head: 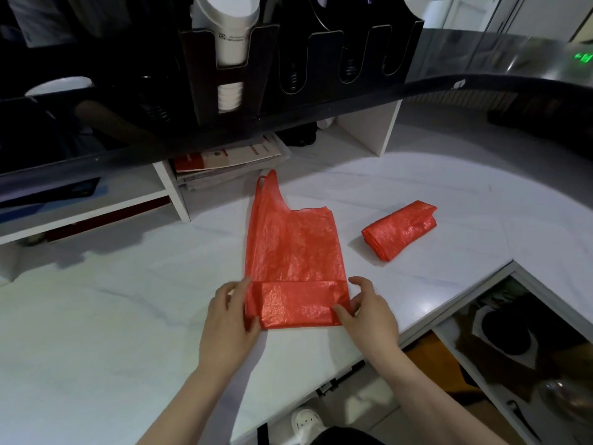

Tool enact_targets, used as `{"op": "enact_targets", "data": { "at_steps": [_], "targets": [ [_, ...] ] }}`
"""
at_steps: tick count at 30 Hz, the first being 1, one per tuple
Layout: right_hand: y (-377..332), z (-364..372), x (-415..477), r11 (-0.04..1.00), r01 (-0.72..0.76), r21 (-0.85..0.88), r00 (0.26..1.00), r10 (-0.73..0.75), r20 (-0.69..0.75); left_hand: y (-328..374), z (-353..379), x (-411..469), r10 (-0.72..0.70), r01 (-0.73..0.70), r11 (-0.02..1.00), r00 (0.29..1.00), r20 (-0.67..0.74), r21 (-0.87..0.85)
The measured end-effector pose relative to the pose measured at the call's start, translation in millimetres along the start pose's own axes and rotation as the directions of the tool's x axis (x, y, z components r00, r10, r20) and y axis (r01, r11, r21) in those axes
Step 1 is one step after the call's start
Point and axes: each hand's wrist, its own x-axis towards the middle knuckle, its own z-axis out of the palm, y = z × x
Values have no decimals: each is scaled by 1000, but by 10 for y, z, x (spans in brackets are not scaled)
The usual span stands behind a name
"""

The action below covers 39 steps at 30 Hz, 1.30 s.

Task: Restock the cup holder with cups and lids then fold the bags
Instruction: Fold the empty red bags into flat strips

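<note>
A thin, crinkled red plastic carrier bag (293, 248) is lying flat on the white marbled counter (128, 316), handles pointing away from the person and its near edge turned up into a folded band. The left grip (229, 319) is pinching the band's left end while the right grip (369, 316) is pinching its right end, thumb lying on top. A second red plastic bag, already folded into a compact bundle (401, 231), is sitting apart to the right, and white paper cups (232, 30) are standing in the black slotted cup holder (266, 59) on the ledge above.
</note>
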Motion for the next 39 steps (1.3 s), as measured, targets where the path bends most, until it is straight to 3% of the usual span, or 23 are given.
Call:
{"op": "enact_targets", "data": {
  "at_steps": [2, 4, 7, 9, 11, 14, 23, 27, 31, 34, 36, 39],
  "targets": [
    [-21, 1, -19, 997, 38, -60, 999, -38, 2, 5, 11, 23, 211, -205, 962, 977, -13, 178],
    [-25, 29, -60, 980, 114, -162, 992, -120, -26, 29, 19, 53, 308, -334, 905, 941, 136, 261],
    [-54, 104, -99, 890, 295, -348, 948, -317, -6, 22, 52, 66, 221, -308, 919, 920, 322, 248],
    [-68, 119, -77, 823, 420, -382, 907, -392, 153, -32, 65, 64, 190, -285, 926, 918, 347, 247],
    [-24, 128, -45, 816, 450, -362, 885, -354, 303, -77, 56, 57, 169, -267, 935, 914, 368, 234],
    [40, 131, -31, 782, 488, -388, 857, -345, 383, -139, 60, 35, 169, -280, 929, 903, 395, 244],
    [109, 56, -12, 767, 488, -417, 858, -334, 391, -296, 23, 5, 168, -323, 899, 877, 449, 296],
    [140, -17, -7, 754, 502, -423, 853, -351, 386, -339, -61, 23, 178, -287, 937, 884, 432, 201],
    [33, -76, 36, 861, 429, -274, 891, -354, 283, -278, -136, 57, 180, -227, 970, 914, 363, 90],
    [-61, -85, 87, 935, 303, -182, 942, -265, 208, -261, -203, 88, 46, -13, 992, 962, 271, -122],
    [-84, -93, 114, 951, 252, -178, 957, -217, 194, -278, -238, 128, -72, 131, 953, 974, 215, -273],
    [-76, -141, 114, 960, 260, -101, 954, -239, 183, -274, -241, 201, -103, 151, 947, 979, 175, -285]
  ]
}}
